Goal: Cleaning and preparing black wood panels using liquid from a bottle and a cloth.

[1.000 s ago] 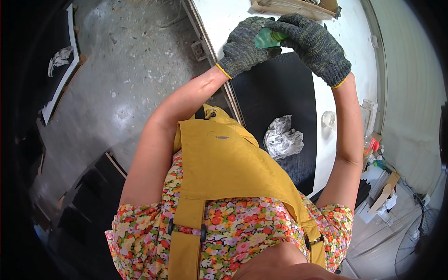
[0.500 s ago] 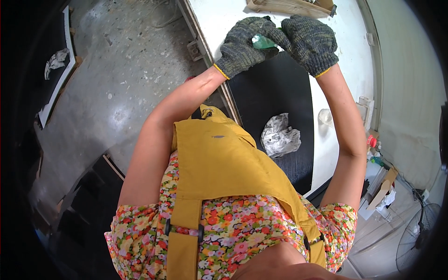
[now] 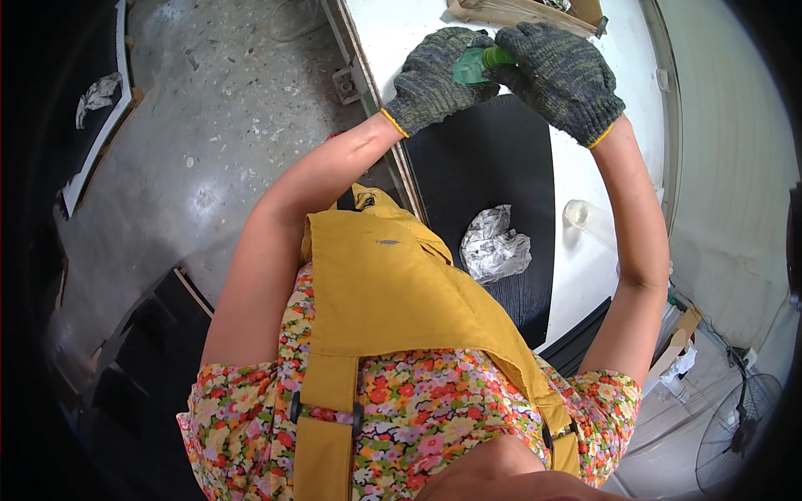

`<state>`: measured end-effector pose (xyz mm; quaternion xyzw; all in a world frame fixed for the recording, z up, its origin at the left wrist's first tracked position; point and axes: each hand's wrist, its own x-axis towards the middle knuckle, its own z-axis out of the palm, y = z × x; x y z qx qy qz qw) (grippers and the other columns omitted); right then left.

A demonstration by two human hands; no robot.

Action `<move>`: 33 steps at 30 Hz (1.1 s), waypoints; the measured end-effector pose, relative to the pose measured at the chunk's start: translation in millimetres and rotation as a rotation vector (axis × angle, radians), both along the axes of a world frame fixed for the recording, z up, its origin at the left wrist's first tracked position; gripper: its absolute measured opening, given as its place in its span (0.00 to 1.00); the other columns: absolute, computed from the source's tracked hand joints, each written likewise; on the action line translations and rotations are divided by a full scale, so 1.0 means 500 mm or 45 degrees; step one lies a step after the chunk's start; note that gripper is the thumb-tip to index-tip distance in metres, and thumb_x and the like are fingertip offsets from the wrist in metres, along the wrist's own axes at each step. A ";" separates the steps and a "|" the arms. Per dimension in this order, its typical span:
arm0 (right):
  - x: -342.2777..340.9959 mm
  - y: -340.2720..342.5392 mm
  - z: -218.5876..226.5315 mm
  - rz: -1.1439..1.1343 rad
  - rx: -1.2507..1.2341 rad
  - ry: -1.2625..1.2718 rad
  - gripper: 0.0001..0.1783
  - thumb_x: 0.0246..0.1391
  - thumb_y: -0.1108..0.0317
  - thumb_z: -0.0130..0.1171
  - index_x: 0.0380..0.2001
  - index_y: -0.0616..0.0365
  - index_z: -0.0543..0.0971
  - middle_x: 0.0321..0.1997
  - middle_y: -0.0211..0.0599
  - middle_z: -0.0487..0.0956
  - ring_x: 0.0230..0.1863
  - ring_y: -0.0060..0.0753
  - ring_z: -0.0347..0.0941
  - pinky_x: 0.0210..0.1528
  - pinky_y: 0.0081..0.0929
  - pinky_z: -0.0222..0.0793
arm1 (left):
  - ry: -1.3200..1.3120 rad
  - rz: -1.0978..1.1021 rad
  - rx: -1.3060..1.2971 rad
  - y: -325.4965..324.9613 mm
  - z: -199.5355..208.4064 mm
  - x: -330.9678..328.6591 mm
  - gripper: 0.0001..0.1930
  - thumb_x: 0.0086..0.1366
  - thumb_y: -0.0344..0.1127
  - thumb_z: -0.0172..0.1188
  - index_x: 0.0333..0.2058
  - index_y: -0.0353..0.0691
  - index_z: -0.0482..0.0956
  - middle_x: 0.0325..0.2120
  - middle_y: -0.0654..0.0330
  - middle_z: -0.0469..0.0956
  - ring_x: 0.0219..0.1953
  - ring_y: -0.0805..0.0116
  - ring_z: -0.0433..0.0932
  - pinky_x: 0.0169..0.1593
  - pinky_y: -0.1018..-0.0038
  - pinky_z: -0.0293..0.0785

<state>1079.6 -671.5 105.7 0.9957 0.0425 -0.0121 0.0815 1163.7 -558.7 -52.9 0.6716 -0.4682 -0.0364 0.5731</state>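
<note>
Both my hands wear dark grey knitted gloves with yellow cuffs, and they meet over the far end of a black panel. My left hand is wrapped round a translucent green bottle, hiding most of its body. At the bottle's right side my right hand is closed round its bright green cap. Whether the cap is still seated on the neck cannot be made out. A crumpled grey-white sheet of paper lies on the black panel, nearer my body.
The black panel rests on a white table. A cardboard box stands at the far end. To the right of the panel lies a clear cylindrical container. A fan is at the lower right, and another dark panel is at the left.
My right hand has turned and shifted slightly right, and the bright green cap shows more between my hands. My left hand stays round the bottle. The whole view has shifted a little.
</note>
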 end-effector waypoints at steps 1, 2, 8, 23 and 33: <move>0.005 -0.003 0.005 0.063 -0.063 -0.050 0.17 0.50 0.56 0.62 0.40 0.52 0.78 0.36 0.38 0.80 0.36 0.43 0.77 0.38 0.35 0.74 | -0.009 -0.002 -0.001 -0.007 0.000 0.004 0.31 0.43 0.52 0.70 0.45 0.45 0.76 0.42 0.56 0.76 0.47 0.55 0.74 0.53 0.62 0.68; 0.007 0.003 0.003 0.054 -0.065 -0.063 0.17 0.50 0.56 0.62 0.40 0.52 0.78 0.36 0.38 0.80 0.36 0.43 0.77 0.38 0.35 0.74 | -0.081 -0.007 -0.019 -0.011 -0.005 0.009 0.30 0.44 0.52 0.70 0.46 0.45 0.76 0.42 0.56 0.76 0.47 0.56 0.74 0.53 0.62 0.68; -0.020 0.014 -0.017 -0.169 0.063 -0.165 0.21 0.52 0.47 0.55 0.33 0.54 0.79 0.29 0.40 0.78 0.32 0.41 0.76 0.35 0.36 0.70 | -0.089 -0.107 0.134 0.011 0.072 0.013 0.23 0.49 0.42 0.64 0.45 0.42 0.75 0.42 0.51 0.75 0.48 0.52 0.72 0.54 0.63 0.68; 0.024 0.034 0.023 -0.312 0.162 0.198 0.29 0.53 0.37 0.47 0.33 0.52 0.80 0.26 0.45 0.79 0.32 0.49 0.76 0.36 0.43 0.71 | -0.137 -0.320 -0.122 0.006 0.077 0.041 0.22 0.44 0.42 0.69 0.39 0.41 0.78 0.35 0.52 0.77 0.37 0.50 0.76 0.43 0.63 0.71; 0.028 0.041 0.086 0.117 -0.022 0.173 0.19 0.45 0.49 0.61 0.34 0.51 0.79 0.30 0.40 0.79 0.32 0.45 0.76 0.35 0.41 0.70 | 0.021 -0.363 -0.014 0.008 0.080 0.021 0.28 0.46 0.48 0.70 0.43 0.39 0.75 0.36 0.51 0.77 0.40 0.49 0.75 0.46 0.62 0.71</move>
